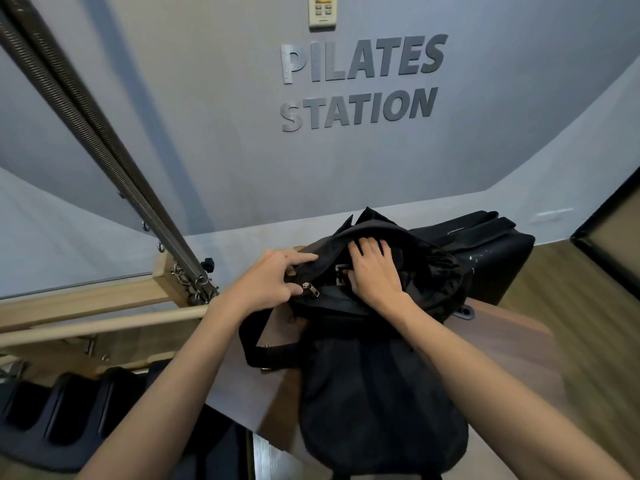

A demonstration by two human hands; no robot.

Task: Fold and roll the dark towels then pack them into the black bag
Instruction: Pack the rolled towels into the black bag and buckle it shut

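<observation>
Wooden table (512, 337), black bag (377, 393) unzipped, both hands' fingers (304, 258) seemingly gripping its rim

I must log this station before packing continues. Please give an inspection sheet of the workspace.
Surface: wooden table, partly covered by the bag.
Job's things: black bag lies on the table, mouth open; towels not clearly seen.
Clutter: black case behind the bag.
Hands: left hand pinches the bag's rim near the zipper pull; right hand grips fabric at the opening.
Cables: nothing seen.
Surroundings: grey wall, "PILATES STATION" sign, springs, wooden frame.
</observation>
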